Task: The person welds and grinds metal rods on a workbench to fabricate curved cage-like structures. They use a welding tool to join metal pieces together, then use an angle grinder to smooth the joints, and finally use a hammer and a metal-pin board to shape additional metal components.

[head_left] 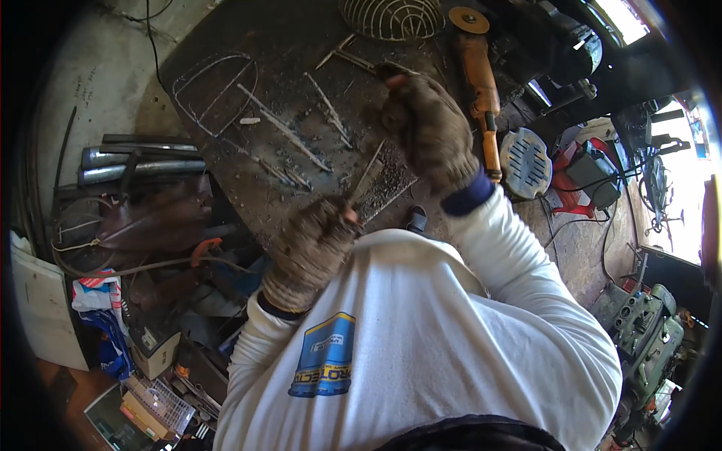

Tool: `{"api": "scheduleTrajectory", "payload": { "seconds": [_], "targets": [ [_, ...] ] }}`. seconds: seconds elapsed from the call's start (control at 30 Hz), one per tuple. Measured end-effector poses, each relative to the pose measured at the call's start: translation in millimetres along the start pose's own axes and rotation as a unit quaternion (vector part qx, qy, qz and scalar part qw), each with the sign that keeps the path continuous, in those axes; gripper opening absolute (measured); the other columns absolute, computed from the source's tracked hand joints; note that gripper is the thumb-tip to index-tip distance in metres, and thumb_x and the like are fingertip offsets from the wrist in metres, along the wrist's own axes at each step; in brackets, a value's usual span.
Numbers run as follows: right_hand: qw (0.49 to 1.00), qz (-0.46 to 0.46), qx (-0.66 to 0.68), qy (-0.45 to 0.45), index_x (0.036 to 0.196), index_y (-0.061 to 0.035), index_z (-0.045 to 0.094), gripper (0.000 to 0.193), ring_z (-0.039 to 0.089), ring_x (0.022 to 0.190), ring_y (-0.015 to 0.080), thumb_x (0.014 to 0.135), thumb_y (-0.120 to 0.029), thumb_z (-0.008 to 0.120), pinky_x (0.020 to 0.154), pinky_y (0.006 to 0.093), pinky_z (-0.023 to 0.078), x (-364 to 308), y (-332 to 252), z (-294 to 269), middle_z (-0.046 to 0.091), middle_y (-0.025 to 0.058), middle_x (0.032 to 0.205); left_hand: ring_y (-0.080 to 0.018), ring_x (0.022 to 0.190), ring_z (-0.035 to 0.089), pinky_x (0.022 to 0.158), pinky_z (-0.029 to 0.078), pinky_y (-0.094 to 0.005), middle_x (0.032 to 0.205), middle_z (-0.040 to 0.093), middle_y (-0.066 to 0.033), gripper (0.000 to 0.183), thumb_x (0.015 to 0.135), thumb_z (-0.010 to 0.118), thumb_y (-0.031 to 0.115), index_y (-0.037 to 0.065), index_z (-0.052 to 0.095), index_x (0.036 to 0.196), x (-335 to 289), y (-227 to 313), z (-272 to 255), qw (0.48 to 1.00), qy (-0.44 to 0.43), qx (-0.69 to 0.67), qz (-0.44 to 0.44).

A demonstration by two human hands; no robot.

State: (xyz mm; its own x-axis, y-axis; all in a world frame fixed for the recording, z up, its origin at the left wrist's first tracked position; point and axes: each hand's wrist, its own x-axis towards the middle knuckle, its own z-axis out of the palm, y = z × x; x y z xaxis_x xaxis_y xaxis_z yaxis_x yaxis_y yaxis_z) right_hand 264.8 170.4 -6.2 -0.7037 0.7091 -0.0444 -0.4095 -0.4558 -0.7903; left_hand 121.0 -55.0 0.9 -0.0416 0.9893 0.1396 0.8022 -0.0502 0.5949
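Observation:
Both my hands wear dirty brown work gloves. In my right hand (427, 128), blurred by motion over the workbench, is the handle of a chipping hammer (346, 55); its thin cross-shaped head points to the far left. My left hand (310, 248) is closed at the bench's near edge. From its fingers a thin metal rod (368, 167) slants up over the bench, its lower end hidden in the glove. Between and beyond the hands, several rough metal rods (284, 129) lie among dark crumbs on the dark workbench (301, 45). A bent wire frame (214, 94) rests at the left.
An orange angle grinder (480, 75) lies along the bench's right side. Behind stands a round wire cage (395, 16). A slotted stool seat (525, 163) and a red-and-grey machine (590, 177) are to the right. Metal tubes (139, 161) are stacked left; a greenish engine-like machine (647, 338) stands lower right.

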Motion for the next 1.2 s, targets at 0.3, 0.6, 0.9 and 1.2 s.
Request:
{"api": "scheduleTrajectory", "payload": {
  "seconds": [0.3, 0.6, 0.9, 1.2],
  "targets": [
    [0.772, -0.132, -0.607, 0.136, 0.141, -0.0030, 0.053, 0.050, 0.066, 0.111, 0.0225, 0.098, -0.025, 0.068, 0.089, 0.0320, 0.056, 62, 6, -11, 0.067, 0.0122, 0.123, -0.0107, 0.071, 0.063, 0.060, 0.052, -0.0253, 0.090, 0.069, -0.0065, 0.039, 0.098, 0.067, 0.022, 0.001, 0.059, 0.130, 3, -2, -13, 0.739, -0.022, -0.602, -0.302],
    [0.865, -0.018, -0.429, -0.261, 0.129, 0.0002, 0.062, 0.034, 0.071, 0.097, 0.0231, 0.100, -0.017, 0.063, 0.089, 0.0373, 0.060, -27, 11, 7, 0.072, 0.0163, 0.105, -0.0148, 0.080, 0.067, 0.067, 0.056, -0.0284, 0.099, 0.070, -0.0084, 0.029, 0.100, 0.062, 0.013, 0.002, 0.065, 0.126, 0, -24, -14, 0.831, -0.069, -0.497, -0.238],
    [0.965, 0.105, -0.224, -0.084, 0.132, -0.0017, 0.064, 0.043, 0.063, 0.093, 0.0104, 0.098, -0.029, 0.069, 0.084, 0.0283, 0.054, -49, -9, -11, 0.069, 0.0039, 0.110, -0.0295, 0.088, 0.073, 0.070, 0.063, -0.0411, 0.113, 0.069, -0.0199, 0.054, 0.095, 0.072, 0.030, -0.003, 0.053, 0.133, -23, -46, -59, 0.714, -0.031, -0.629, -0.306],
    [0.925, 0.098, -0.346, -0.126, 0.129, -0.0017, 0.065, 0.035, 0.071, 0.095, 0.0165, 0.099, -0.019, 0.065, 0.084, 0.0306, 0.059, -52, 1, -5, 0.072, 0.0119, 0.110, -0.0156, 0.087, 0.066, 0.077, 0.056, -0.0290, 0.103, 0.069, -0.0085, 0.027, 0.093, 0.075, 0.012, 0.002, 0.067, 0.116, -34, -42, -42, 0.895, 0.079, -0.361, -0.251]
  ]
}}
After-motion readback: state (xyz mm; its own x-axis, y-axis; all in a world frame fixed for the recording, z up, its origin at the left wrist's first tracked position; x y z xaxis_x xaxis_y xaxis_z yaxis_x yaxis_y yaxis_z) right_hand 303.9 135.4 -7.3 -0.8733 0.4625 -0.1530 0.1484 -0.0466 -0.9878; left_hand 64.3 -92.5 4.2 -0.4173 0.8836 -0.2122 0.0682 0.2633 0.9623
